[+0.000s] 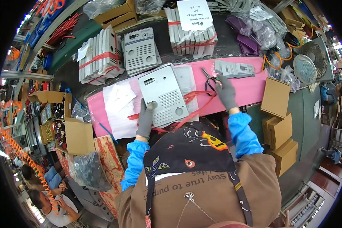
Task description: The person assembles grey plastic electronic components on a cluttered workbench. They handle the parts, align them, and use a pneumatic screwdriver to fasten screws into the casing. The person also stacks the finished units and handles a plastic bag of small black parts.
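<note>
My left hand, in a grey glove, grips the left edge of a light grey panel with slots and round holes. The panel lies tilted over white sheets on a pink mat. At the right, my gloved right hand has its fingers closed at the handles of a pair of dark pliers, whose jaws point away from me. Loose red strapping runs beside and below the panel. Beyond my right hand lie small grey panels.
Red-tied bundles of panels stand at the far left and far middle, with a panel stack between them. Cardboard boxes and a fan stand right. An open carton stands left, near two people.
</note>
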The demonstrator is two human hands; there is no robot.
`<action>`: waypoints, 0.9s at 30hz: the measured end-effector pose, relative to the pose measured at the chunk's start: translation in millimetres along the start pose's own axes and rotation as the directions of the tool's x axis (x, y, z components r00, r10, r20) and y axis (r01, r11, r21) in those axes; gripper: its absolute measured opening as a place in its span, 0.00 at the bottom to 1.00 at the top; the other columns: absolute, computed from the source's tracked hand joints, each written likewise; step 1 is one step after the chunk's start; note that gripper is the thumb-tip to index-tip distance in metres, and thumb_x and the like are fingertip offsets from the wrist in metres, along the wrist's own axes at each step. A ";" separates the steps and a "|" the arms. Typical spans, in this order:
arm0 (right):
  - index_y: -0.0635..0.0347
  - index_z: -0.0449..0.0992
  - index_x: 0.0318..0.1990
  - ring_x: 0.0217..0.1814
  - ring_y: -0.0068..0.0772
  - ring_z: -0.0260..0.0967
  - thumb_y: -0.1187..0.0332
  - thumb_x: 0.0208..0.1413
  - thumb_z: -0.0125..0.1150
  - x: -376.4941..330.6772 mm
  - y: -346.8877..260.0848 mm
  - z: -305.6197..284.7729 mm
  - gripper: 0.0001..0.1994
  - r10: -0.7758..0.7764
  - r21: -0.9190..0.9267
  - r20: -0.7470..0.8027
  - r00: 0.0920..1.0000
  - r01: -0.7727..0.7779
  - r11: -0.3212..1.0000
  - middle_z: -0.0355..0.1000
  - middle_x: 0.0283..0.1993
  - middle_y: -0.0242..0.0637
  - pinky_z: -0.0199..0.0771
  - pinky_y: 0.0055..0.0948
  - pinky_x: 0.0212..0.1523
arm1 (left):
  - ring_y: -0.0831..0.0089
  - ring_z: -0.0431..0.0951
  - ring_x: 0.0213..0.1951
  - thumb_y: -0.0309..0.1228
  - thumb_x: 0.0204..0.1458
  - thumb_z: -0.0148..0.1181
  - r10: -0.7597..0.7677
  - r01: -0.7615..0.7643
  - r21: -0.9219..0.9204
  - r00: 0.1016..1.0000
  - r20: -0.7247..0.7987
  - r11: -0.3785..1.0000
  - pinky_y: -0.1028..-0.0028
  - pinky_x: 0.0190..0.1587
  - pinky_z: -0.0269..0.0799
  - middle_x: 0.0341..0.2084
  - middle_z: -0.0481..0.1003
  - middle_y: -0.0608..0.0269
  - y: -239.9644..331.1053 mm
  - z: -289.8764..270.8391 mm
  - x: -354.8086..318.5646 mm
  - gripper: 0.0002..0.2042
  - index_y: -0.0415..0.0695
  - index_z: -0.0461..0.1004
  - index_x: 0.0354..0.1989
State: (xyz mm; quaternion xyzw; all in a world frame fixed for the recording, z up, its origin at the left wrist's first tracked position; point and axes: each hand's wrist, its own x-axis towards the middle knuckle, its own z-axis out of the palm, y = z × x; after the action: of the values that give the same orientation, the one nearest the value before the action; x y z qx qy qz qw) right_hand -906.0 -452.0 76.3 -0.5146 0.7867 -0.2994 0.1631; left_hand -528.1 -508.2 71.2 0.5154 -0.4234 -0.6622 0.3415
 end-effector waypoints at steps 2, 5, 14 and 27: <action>0.54 0.69 0.62 0.65 0.52 0.65 0.73 0.55 0.58 26.8 39.3 -21.4 0.24 -0.019 -0.276 -0.005 1.000 0.017 0.961 0.69 0.62 0.45 0.68 0.41 0.62 | 0.67 0.68 0.60 0.43 0.66 0.49 -0.021 0.021 0.007 0.999 -0.034 1.000 0.72 0.61 0.64 0.62 0.67 0.55 -5.3 -3.3 -1.0 0.30 0.42 0.53 0.72; 0.51 0.63 0.67 0.70 0.50 0.60 0.75 0.53 0.54 61.5 82.3 -41.8 0.30 -0.035 -0.662 0.017 0.999 0.037 0.749 0.62 0.68 0.44 0.63 0.46 0.65 | 0.67 0.68 0.60 0.44 0.67 0.47 0.036 -0.027 0.101 0.996 -0.085 0.994 0.70 0.60 0.65 0.61 0.68 0.55 -3.4 -2.7 -3.0 0.29 0.41 0.54 0.72; 0.55 0.62 0.68 0.68 0.52 0.62 0.74 0.57 0.49 97.4 180.2 -58.8 0.28 -0.240 -0.593 0.318 0.917 0.390 0.704 0.64 0.67 0.49 0.63 0.45 0.65 | 0.62 0.67 0.61 0.39 0.57 0.57 0.024 0.047 0.404 0.985 -0.169 0.913 0.69 0.63 0.62 0.63 0.65 0.49 33.2 36.9 -0.8 0.40 0.42 0.45 0.75; 0.65 0.68 0.64 0.57 0.47 0.73 0.72 0.65 0.50 72.4 81.7 -116.4 0.20 -0.538 -0.117 0.061 0.841 0.541 0.832 0.73 0.59 0.51 0.73 0.38 0.56 | 0.65 0.74 0.54 0.49 0.56 0.60 -0.111 0.168 0.359 0.979 -0.173 0.918 0.68 0.57 0.69 0.54 0.74 0.48 64.7 20.5 -7.1 0.46 0.36 0.41 0.74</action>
State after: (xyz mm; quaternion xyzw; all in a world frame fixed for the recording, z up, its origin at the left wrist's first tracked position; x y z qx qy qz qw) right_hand -1060.0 -458.7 117.1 -0.7288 0.6252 -0.2750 0.0481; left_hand -545.3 -524.1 135.3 0.6476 -0.4763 -0.5525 0.2204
